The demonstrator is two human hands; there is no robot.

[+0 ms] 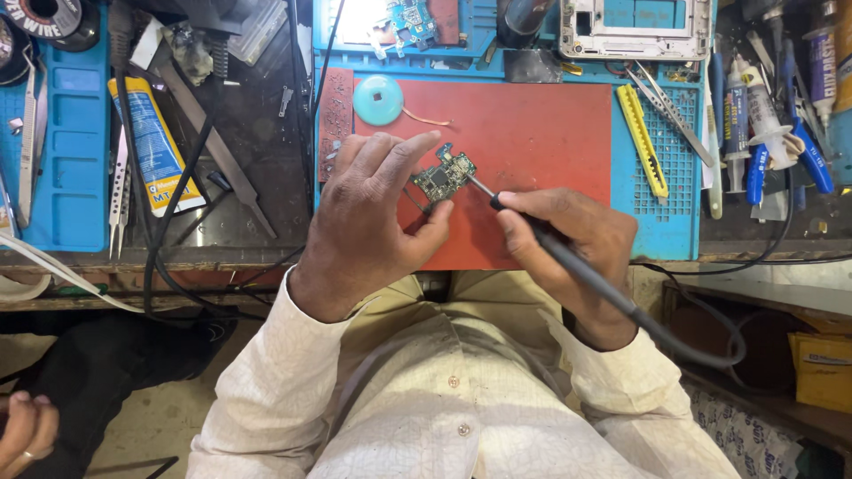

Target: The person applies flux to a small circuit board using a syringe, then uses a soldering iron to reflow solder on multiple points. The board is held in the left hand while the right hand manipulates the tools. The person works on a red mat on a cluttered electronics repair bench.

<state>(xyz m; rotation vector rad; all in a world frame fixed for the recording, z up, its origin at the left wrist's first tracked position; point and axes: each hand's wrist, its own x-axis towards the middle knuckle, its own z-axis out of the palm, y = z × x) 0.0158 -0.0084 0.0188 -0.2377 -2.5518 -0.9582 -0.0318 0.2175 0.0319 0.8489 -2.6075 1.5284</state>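
My left hand (pixel 368 217) pinches a small green circuit board (pixel 443 177) between thumb and fingers, held just above a red work mat (pixel 532 133). My right hand (pixel 568 244) grips a dark soldering iron (pixel 568 257) like a pen. Its metal tip touches the board's right edge. The iron's black cable runs off past my right wrist.
A round teal disc (pixel 378 98) with a thin wire lies at the mat's top left. A yellow cutter (pixel 642 142) and tweezers (pixel 666 102) rest on the blue mat to the right. Syringes and tubes (pixel 763 124) crowd the far right. Another person's hand (pixel 25 430) shows bottom left.
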